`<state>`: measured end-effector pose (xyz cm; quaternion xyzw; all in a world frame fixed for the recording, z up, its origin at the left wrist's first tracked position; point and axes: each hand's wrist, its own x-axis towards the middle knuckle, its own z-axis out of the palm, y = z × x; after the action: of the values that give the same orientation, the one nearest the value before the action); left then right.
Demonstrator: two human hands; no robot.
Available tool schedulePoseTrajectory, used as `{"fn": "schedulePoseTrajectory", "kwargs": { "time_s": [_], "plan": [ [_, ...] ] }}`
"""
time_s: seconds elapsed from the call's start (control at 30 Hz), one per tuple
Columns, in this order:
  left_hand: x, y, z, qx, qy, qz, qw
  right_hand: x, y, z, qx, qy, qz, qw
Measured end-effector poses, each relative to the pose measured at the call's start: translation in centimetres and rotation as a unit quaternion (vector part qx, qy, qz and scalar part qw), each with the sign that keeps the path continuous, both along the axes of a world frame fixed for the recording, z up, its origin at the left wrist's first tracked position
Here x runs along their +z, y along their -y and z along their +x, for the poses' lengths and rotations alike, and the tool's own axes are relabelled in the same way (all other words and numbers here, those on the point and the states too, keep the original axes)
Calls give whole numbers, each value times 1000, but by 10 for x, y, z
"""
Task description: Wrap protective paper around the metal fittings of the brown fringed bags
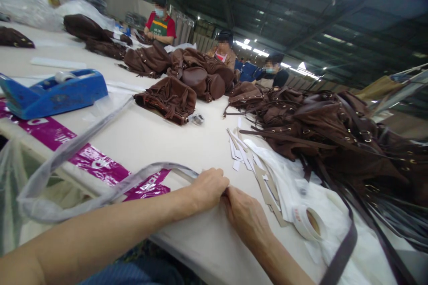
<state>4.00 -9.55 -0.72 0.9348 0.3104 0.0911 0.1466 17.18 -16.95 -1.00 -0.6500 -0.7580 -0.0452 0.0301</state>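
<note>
A long strap (113, 187) in a greyish, see-through wrapping loops over the table's front edge and runs into my left hand (209, 189). That hand is closed around it. My right hand (249, 216) is closed too, its fingertips meeting those of my left at a small dark bit of the strap's end. The fingers mostly hide what lies between them. Both hands are low over the front edge of the white table (207, 147).
A blue tape dispenser (63, 93) stands at left by purple printed tape (100, 162). Brown bags (167, 98) are heaped behind, with a larger pile (317, 120) at right. Paper strips (244, 151), white sheeting and a tape roll (307, 222) lie at right. Several people work across the table.
</note>
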Motion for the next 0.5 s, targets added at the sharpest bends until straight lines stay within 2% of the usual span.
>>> {"fn": "schedulePoseTrajectory", "kwargs": {
  "time_s": [0.1, 0.17, 0.27, 0.37, 0.43, 0.5],
  "plan": [
    [-5, 3, -11, 4, 48, 11, 999, -1, -7, -16, -106, -54, 9, 993],
    [-11, -3, -16, -15, 77, 25, 997, 1, -11, -19, -128, -101, 16, 986],
    [-18, -18, -20, -82, 84, 40, 992, 5, -11, -11, -91, -222, -13, 971],
    [-19, -31, -22, -139, 75, 69, 985, 10, -8, 9, -30, -326, -135, 935],
    [-17, -34, -24, -160, 63, 96, 980, 12, -7, 25, 39, -307, -161, 937],
    [-16, -35, -25, -172, 51, 120, 976, 14, -10, 39, 113, -210, -122, 964]
  ]
}}
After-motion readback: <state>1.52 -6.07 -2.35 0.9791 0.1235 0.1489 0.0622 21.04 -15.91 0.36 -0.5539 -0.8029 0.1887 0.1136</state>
